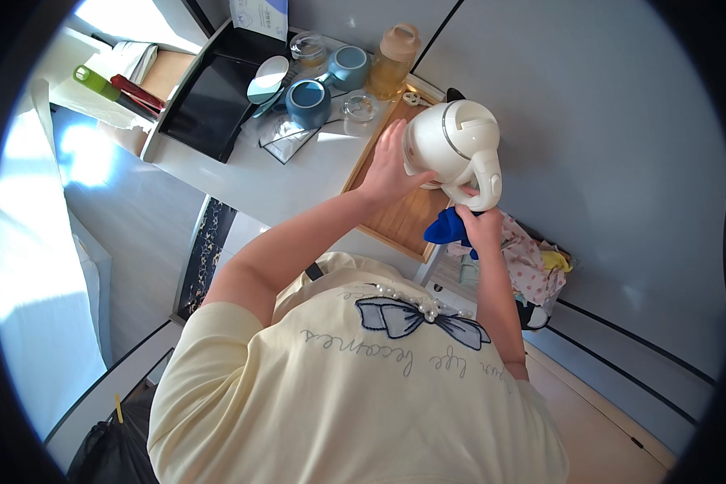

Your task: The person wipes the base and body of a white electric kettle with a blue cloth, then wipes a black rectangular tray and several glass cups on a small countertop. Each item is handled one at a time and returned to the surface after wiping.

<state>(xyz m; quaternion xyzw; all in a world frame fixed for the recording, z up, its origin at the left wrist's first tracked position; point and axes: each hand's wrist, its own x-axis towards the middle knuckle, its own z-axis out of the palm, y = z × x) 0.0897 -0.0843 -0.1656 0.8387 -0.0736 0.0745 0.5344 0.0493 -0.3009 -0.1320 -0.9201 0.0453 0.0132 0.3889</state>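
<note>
A cream-white electric kettle (444, 136) with a closed lid is over a wooden tray (393, 224); its contents are out of sight. My left hand (393, 163) grips the left side of the kettle's body, fingers spread at the back and thumb near the front. In my right hand (484, 227) is a bunched blue cloth (446, 227), just below the kettle's handle (491, 181). A right-hand finger shows through the handle's gap. Whether the cloth touches the kettle cannot be made out.
Left of the tray stand two blue mugs (308, 103), a glass lid (360, 107) and a bottle of yellowish liquid (392, 66). A power plug (412, 98) lies behind the kettle. Beyond the mugs is a black tray (209, 109). Polka-dot fabric (532, 257) hangs at right, beside a grey wall (593, 151).
</note>
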